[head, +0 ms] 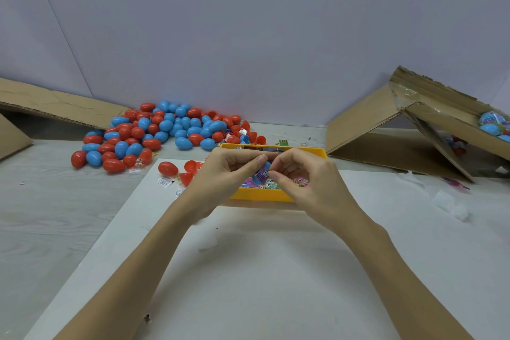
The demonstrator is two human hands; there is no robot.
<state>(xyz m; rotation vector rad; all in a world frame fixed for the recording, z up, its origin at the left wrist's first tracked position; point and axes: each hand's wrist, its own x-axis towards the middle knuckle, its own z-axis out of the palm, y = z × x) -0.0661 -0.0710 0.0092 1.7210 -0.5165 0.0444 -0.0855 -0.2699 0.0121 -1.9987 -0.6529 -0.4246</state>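
Both my hands meet over a yellow tray [259, 195] in the middle of the view. Between them is a blue plastic egg [261, 174] with a printed label wrapped around it. My left hand [229, 174] pinches the egg's upper end with thumb and fingers. My right hand [306, 176] pinches the label on its right side with curled fingers. The tray holds colourful printed labels [271, 184], mostly hidden behind my hands.
A heap of red and blue eggs [162, 131] lies at the back left. One closed red egg [168, 168] and open red halves [190, 171] sit left of the tray. Tilted cardboard boxes stand at far left [49, 110] and right [414, 130], the right one holding wrapped eggs.
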